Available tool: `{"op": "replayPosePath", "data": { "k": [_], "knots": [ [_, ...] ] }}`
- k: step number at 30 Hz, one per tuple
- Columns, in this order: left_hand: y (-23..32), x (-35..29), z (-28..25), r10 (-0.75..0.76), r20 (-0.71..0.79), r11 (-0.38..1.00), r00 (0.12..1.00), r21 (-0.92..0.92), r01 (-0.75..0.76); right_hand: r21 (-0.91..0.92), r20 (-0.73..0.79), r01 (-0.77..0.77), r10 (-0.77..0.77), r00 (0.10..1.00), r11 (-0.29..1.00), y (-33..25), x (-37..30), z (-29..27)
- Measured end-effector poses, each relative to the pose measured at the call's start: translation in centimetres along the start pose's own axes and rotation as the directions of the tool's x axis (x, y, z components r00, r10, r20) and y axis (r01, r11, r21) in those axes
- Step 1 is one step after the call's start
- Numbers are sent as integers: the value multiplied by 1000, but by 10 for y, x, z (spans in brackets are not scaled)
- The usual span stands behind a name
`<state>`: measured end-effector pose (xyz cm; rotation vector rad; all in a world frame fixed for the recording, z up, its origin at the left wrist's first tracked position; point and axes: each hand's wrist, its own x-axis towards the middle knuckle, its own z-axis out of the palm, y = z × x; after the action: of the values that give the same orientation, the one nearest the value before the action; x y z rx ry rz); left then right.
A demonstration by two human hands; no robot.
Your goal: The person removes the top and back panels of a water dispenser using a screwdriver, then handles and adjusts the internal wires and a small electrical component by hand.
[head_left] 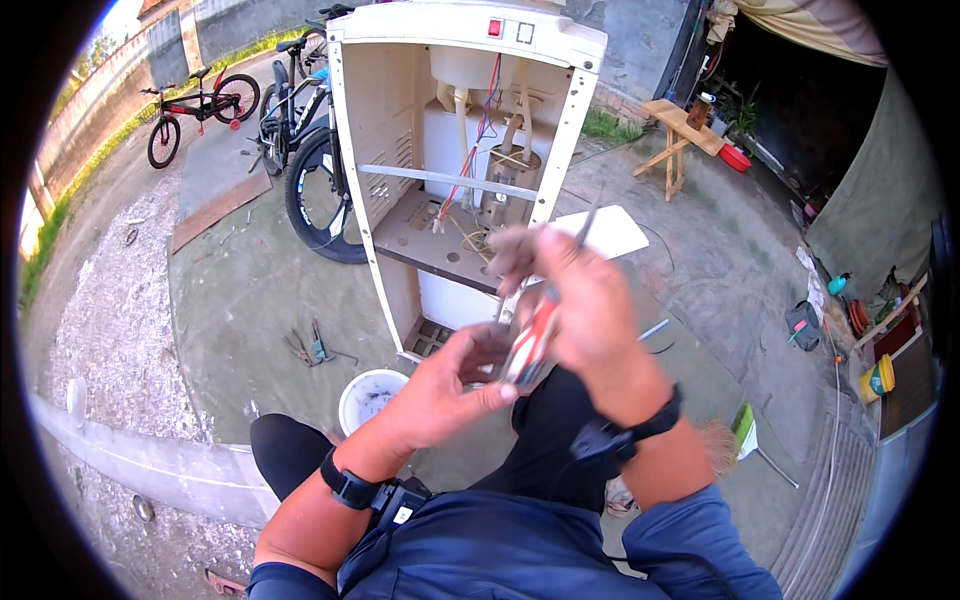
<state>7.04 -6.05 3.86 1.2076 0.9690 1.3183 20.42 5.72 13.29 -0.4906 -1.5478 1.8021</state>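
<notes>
In front of my lap, my left hand (465, 385) is closed around a striped red-and-white object (532, 345), perhaps a tool handle; blur hides its exact kind. My right hand (590, 310) is raised just above and to the right of it, fingers bent. A thin dark rod, like a tool shaft (590, 215), sticks up from the right hand. Behind my hands stands an open white cabinet (360, 225), apparently a water dispenser housing. Inside are red and blue wires (485, 125), pale tubes and a metal cylinder (515, 165). A pale strip (445, 180) crosses its front.
A white bucket (350, 405) stands by my left knee, with pliers (318, 345) on the ground beyond. A white panel (605, 232) lies right of the cabinet. Bicycles (325, 190) stand at left. A wooden bench (675, 130) and a yellow bucket (877, 378) are at right.
</notes>
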Motion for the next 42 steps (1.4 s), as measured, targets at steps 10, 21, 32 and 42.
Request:
{"op": "replayPosePath", "data": {
  "k": [10, 21, 32, 42],
  "knots": [
    [-77, -94, -31, -475, -81, 877, 876, 35, 479, -122, 231, -521, 534, 813, 845, 167, -53, -7],
    [-98, -142, -62, -500, -547, 865, 671, -276, 419, -631, -238, 109, -325, 915, 768, 91, 1, -94],
    [0, 19, -129, 148, -680, 987, 718, 146, -65, -872, -242, 155, -684, 688, 464, 15, 104, -51],
    [23, 102, -171, 258, -737, 965, 625, 161, -208, -834, -254, 136, -591, 766, 535, 8, 114, -55]
  ]
}}
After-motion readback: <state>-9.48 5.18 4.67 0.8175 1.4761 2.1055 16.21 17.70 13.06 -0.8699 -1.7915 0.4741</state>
